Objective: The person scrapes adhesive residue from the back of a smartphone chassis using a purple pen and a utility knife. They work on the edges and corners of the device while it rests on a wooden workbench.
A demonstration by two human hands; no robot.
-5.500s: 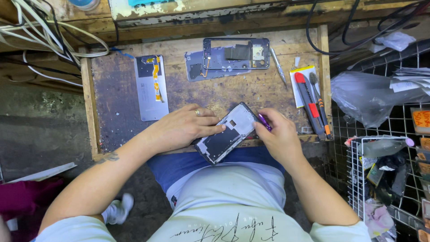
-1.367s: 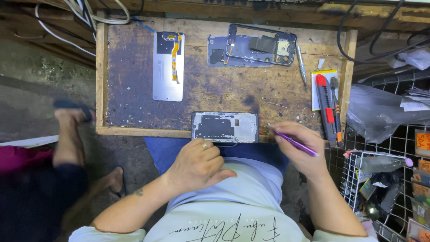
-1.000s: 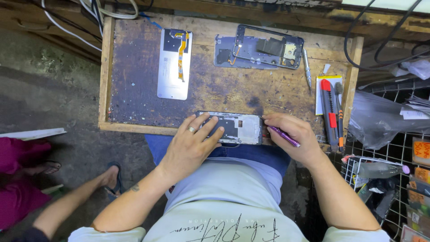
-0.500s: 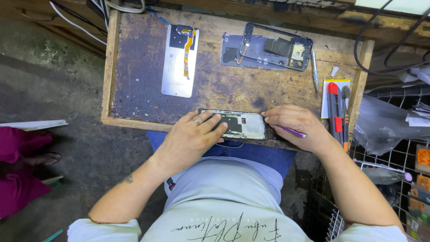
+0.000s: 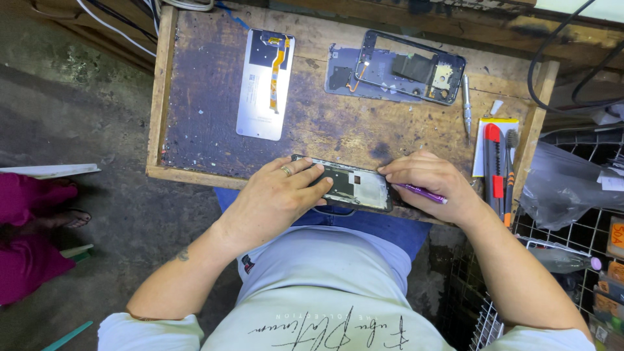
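An opened phone body (image 5: 354,186) with its insides showing lies at the near edge of a worn wooden table (image 5: 195,123). My left hand (image 5: 276,195) covers and grips its left end, a ring on one finger. My right hand (image 5: 432,185) holds a thin purple tool (image 5: 422,193) and presses its fingertips against the phone's right end.
A silver screen panel with an orange flex cable (image 5: 266,84) lies at the back left. A dark phone frame on a grey back cover (image 5: 406,65) lies at the back right, beside a metal screwdriver (image 5: 467,104). Red-handled tools (image 5: 494,162) and wire baskets (image 5: 572,260) are on the right. Another person's foot (image 5: 65,218) is at the left.
Both my hands left my lap side and closed on the phone's two ends at the table edge. The view shifted, and the person on the left moved back.
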